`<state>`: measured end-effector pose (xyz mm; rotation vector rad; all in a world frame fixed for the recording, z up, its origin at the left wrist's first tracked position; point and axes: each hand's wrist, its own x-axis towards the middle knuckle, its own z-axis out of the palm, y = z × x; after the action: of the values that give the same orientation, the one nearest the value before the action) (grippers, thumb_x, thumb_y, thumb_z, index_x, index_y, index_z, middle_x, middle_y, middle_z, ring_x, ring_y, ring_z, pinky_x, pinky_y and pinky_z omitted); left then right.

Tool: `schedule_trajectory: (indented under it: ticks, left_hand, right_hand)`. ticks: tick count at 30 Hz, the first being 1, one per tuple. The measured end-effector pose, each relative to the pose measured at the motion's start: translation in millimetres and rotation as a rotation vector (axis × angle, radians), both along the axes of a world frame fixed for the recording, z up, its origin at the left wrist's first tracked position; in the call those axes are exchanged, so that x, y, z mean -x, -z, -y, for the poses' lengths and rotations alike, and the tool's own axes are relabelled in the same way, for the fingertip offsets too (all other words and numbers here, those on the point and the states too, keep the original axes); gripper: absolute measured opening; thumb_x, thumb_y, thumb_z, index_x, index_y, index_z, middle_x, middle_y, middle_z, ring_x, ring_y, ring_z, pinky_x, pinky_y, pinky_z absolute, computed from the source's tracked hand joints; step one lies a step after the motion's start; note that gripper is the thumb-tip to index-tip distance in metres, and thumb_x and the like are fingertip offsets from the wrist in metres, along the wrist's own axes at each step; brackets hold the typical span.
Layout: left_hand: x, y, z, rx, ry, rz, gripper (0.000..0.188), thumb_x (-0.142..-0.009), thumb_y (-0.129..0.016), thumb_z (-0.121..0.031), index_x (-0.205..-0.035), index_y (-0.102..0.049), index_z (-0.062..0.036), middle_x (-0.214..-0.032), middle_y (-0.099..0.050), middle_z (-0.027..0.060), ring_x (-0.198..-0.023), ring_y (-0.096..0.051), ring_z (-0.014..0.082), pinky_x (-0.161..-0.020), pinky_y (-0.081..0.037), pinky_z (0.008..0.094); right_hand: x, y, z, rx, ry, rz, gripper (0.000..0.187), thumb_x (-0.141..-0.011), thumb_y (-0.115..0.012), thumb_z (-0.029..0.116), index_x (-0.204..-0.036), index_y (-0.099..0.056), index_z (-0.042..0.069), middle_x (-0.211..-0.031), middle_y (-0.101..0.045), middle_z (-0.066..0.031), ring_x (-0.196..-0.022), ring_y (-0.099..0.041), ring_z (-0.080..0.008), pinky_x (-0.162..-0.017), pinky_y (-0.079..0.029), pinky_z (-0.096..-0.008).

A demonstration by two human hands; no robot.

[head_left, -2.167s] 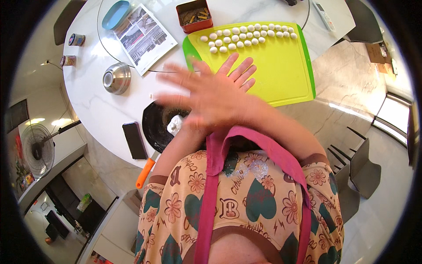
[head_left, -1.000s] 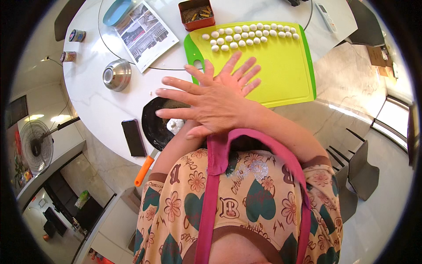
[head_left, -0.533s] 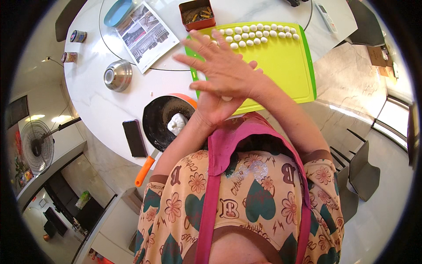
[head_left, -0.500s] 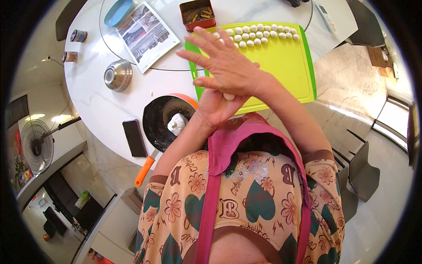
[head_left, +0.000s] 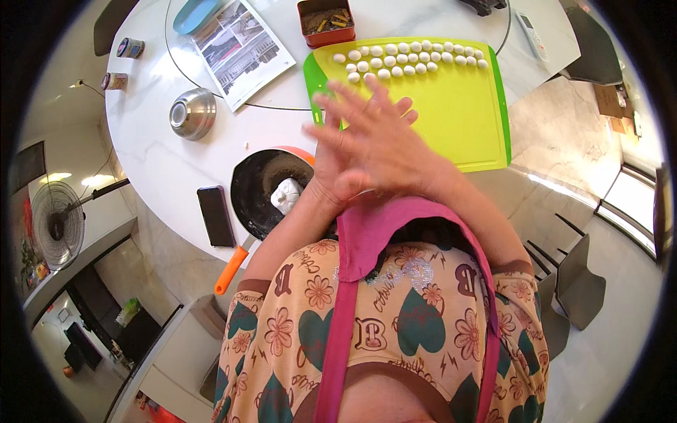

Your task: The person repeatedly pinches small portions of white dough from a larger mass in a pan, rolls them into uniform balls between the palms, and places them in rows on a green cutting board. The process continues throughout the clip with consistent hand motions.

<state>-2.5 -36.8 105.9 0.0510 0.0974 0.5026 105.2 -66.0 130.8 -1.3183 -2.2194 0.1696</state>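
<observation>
My right hand (head_left: 384, 144), fingers spread and slightly blurred, lies across my left hand (head_left: 331, 169), palm against palm. Beneath it, the left hand's palm is mostly covered, and a few of its fingertips show past the right hand. The small white dough ball between the palms is now hidden. Just beyond the hands, a yellow-green cutting board (head_left: 451, 127) carries rows of small white dough balls (head_left: 384, 73) along its far edge. Left of my left forearm, a lump of white dough (head_left: 285, 196) sits in a dark pan (head_left: 248, 201) with an orange handle (head_left: 231, 270).
A black phone (head_left: 215, 217) lies left of the pan. Farther off are an upturned steel bowl (head_left: 192, 114), a printed sheet (head_left: 243, 56), a blue dish (head_left: 194, 15), two small jars (head_left: 115, 81) and a red square tin (head_left: 326, 25). A white remote (head_left: 531, 37) lies far right.
My right hand has shifted nearer and to the right over the left palm. The dough ball seen between the palms has gone out of sight. The camera view has shifted slightly.
</observation>
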Motion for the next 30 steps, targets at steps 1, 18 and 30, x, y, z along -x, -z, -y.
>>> schedule_trajectory:
  ticks: [1, 18, 30]
  left_hand:
    - [3, 9, 3, 0.035, 0.001, 0.031, 0.07, -0.098, -0.036, -0.051, -0.151, -0.017, -0.0098, -0.153, -0.024, 0.0202, -0.142, -0.024, 0.0371, -0.118, -0.02, 0.049]
    - [-8, 33, -2, -0.276, -0.102, -0.41, 0.092, -0.086, -0.03, -0.077, -0.154, -0.006, -0.0209, -0.16, -0.009, 0.0145, -0.146, -0.011, 0.0349, -0.119, -0.009, 0.0487]
    - [-5, 4, -1, -0.188, -0.035, -0.333, 0.094, -0.086, -0.027, -0.079, -0.152, -0.017, -0.0134, -0.155, -0.022, 0.0198, -0.144, -0.021, 0.0359, -0.116, -0.022, 0.0476]
  right_hand:
    - [14, 0, 8, 0.016, -0.088, 0.001, 0.061, -0.084, -0.05, 0.058, -0.136, -0.05, 0.024, -0.145, -0.041, -0.0098, -0.141, -0.03, -0.0302, -0.114, -0.016, -0.0567]
    - [10, 4, -17, 0.02, -0.051, -0.038, 0.065, -0.091, -0.036, 0.064, -0.14, -0.047, 0.024, -0.149, -0.037, -0.0106, -0.142, -0.026, -0.0332, -0.113, -0.012, -0.0588]
    - [33, 0, -2, 0.056, -0.234, -0.117, 0.071, -0.082, -0.05, 0.062, -0.142, -0.043, 0.023, -0.15, -0.036, -0.0122, -0.141, -0.028, -0.0322, -0.112, -0.016, -0.0592]
